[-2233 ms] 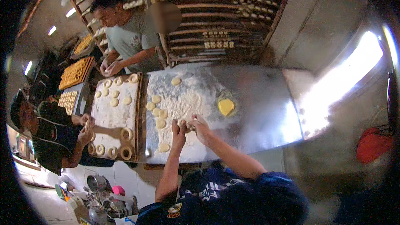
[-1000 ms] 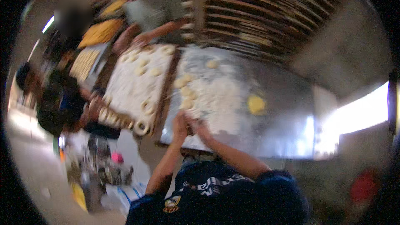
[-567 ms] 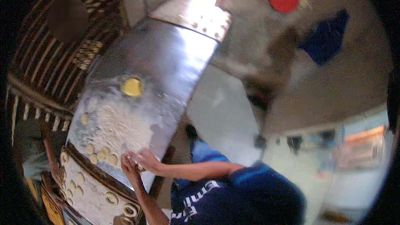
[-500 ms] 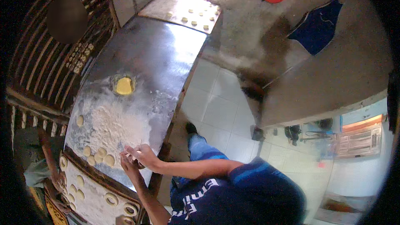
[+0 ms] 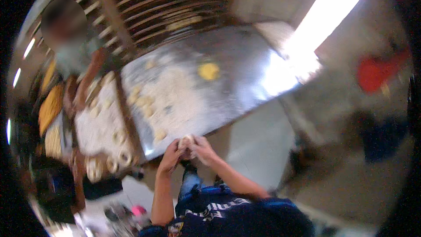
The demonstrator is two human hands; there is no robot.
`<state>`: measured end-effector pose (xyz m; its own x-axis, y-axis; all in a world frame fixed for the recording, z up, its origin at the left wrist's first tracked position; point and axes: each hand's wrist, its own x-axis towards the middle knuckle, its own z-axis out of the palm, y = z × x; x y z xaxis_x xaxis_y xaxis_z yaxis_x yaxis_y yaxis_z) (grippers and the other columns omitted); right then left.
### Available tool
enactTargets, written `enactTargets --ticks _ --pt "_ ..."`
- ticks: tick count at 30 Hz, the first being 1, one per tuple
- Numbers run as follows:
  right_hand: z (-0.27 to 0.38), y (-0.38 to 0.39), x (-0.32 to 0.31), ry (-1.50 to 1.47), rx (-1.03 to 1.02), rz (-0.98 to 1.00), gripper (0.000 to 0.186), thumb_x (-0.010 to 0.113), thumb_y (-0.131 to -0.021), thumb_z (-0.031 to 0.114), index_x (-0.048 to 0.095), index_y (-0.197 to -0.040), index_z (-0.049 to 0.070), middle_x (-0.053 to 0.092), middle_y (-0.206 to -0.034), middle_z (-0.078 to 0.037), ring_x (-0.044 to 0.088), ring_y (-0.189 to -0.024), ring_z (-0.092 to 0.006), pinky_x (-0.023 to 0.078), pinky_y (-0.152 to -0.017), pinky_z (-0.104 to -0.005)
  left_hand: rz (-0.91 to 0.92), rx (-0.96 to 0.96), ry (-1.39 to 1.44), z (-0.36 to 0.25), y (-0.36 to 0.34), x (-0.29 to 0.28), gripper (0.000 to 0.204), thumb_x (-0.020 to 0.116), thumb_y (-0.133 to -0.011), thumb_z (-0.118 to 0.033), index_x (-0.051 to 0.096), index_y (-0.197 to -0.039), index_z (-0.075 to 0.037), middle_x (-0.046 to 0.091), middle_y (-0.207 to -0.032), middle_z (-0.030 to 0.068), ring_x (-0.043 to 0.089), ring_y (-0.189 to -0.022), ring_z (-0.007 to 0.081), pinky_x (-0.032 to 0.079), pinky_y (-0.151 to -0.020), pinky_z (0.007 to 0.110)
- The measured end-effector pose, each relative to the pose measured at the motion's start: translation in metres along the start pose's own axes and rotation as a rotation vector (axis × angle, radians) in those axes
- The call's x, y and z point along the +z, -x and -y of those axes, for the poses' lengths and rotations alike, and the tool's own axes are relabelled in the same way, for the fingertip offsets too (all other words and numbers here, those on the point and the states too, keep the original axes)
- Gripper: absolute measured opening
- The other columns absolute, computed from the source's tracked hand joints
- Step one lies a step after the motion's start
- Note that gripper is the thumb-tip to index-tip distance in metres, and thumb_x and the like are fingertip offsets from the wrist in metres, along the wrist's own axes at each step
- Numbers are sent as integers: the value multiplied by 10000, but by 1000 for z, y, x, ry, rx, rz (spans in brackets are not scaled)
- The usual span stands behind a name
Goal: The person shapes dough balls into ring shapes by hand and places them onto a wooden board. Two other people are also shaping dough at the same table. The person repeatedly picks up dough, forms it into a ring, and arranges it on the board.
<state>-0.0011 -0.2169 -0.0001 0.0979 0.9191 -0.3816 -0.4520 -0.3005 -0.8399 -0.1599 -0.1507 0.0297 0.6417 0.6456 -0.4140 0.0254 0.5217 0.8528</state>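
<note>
My left hand (image 5: pixel 171 154) and my right hand (image 5: pixel 203 150) are closed together around a small pale piece of dough (image 5: pixel 187 140). Its top shows between the fingers, while its full shape is blurred and partly hidden. Both hands are just off the near edge of a metal-topped table (image 5: pixel 243 63). A round dough piece (image 5: pixel 160 134) lies close by on the tabletop, left of my left hand. Beyond it sit several more dough pieces (image 5: pixel 145 102) beside a spread heap of flour (image 5: pixel 182 94). A yellow lump (image 5: pixel 208 71) rests past the flour.
To the left, a floured board (image 5: pixel 98 129) carries dough rings (image 5: pixel 112 163) and rounds. One person (image 5: pixel 81 63) reaches over its far side; another (image 5: pixel 52 184) stands at the lower left. A slatted wooden wall (image 5: pixel 166 0) backs the table. Something red (image 5: pixel 372 72) lies at the right.
The view has swung round toward the left. My hands, earlier by the flour and dough rounds, are now off the table's near edge, with pale dough showing between them.
</note>
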Motion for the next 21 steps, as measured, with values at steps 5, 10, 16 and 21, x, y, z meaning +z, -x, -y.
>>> enactTargets --ticks 5,10,16,21 --pt "-22 -35 67 372 6 146 199 660 -1015 136 678 -1174 19 668 -919 -14 569 -743 -79 476 -608 -256 -575 298 -232 33 51 -55 273 702 -1023 -226 664 -1191 -14 698 -1058 45 632 -1003 147 517 -909 323" --pt "-61 -109 206 547 -350 319 271 662 -1004 119 659 -1242 -11 706 -1102 -91 667 -1001 -170 536 -895 -303 -1196 444 -586 25 86 -179 320 708 -1028 -211 686 -1263 6 710 -1060 62 634 -919 99 545 -801 281" --pt "-76 -204 340 533 -327 513 334 707 -943 145 671 -1258 38 719 -1160 -192 708 -1067 -345 554 -943 -424 -1133 650 -109 -22 105 -306 281 667 -1039 -105 697 -1295 8 728 -1121 95 683 -968 149 583 -807 313" --pt "-81 -224 328 835 -537 233 300 700 -957 128 639 -1231 22 698 -1112 -188 697 -1041 -351 551 -938 -425 -1299 322 -639 -19 114 -348 324 664 -1025 -139 670 -1327 -21 732 -1137 219 725 -1041 361 565 -893 460"
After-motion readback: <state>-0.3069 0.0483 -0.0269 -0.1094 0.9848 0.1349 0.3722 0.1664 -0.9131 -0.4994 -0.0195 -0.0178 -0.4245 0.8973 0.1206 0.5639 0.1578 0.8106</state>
